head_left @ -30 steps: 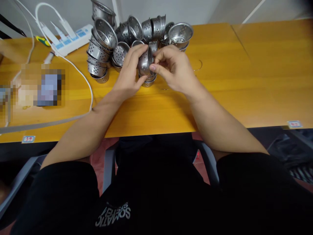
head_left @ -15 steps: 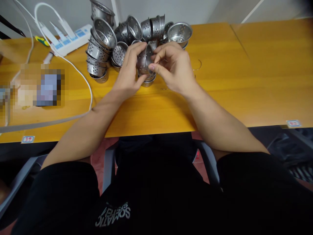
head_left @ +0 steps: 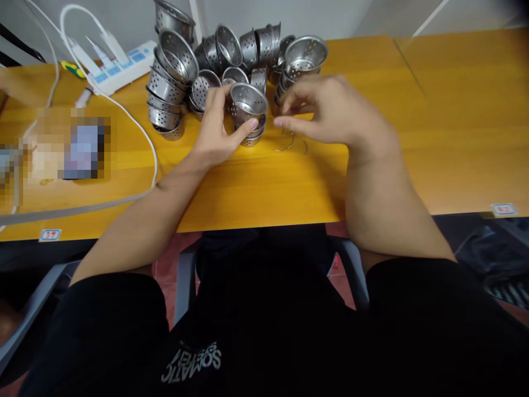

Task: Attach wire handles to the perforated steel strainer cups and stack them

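A perforated steel strainer cup (head_left: 248,100) is tilted with its mouth up and toward me. My left hand (head_left: 219,124) grips it from the left, thumb across the front and fingers round the side. Directly beneath it are more strainer cups (head_left: 251,140); whether the held one touches them I cannot tell. To the right, my right hand (head_left: 318,107) is in the air with fingers bent and a gap between thumb and index; nothing shows in it. Below that hand, thin curved wires (head_left: 286,145) lie on the table.
Leaning stacks of strainer cups (head_left: 165,91) stand behind and left of my hands, another stack (head_left: 306,55) at the back right. A white power strip (head_left: 124,69) with plugs and a cable (head_left: 144,138) lies left on the wooden table (head_left: 256,190). A blurred-out phone-like object (head_left: 85,149) is nearby.
My right hand has let go of the cup and drawn away to the right. The cup has turned from sideways to mouth up in my left hand. The wires are now more exposed.
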Tool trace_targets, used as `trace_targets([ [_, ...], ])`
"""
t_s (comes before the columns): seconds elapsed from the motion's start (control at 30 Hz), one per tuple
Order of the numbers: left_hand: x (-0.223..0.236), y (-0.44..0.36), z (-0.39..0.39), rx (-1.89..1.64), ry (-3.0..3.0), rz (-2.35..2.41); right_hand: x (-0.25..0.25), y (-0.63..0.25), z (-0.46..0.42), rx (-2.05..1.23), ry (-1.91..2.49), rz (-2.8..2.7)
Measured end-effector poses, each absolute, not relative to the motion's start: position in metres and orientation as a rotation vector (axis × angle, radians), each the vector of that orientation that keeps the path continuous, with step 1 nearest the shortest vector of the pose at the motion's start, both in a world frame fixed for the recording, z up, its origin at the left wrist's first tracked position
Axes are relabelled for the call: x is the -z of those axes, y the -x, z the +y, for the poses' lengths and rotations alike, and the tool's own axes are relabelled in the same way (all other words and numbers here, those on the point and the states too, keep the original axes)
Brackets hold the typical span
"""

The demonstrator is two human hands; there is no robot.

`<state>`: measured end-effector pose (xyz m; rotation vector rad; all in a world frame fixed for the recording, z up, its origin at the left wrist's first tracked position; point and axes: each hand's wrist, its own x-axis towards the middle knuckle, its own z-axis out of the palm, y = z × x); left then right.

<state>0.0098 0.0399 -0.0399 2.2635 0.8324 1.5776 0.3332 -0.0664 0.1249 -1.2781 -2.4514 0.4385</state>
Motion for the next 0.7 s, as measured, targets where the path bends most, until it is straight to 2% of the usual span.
trace_targets([
  [0.2, 0.062, -0.009, 0.058, -1.381, -2.229, 0.77, -0.107, -0.343, -0.052, -0.347, 1.51, -2.558],
  [0.47, 0.079, -0.012, 0.068, -1.489, -2.162, 0.904, -0.091, -0.324, -0.049, -0.45, 1.211, -2.292],
  [0.6, 0.061, -0.011, 0.047, -1.423, -2.234, 0.837, -0.095, -0.313, -0.059, -0.507, 1.086, -2.291],
  [0.7, 0.024, -0.001, 0.027, -1.417, -2.423, 0.816, -0.099, -0.31, -0.065, -0.527, 1.106, -2.289],
])
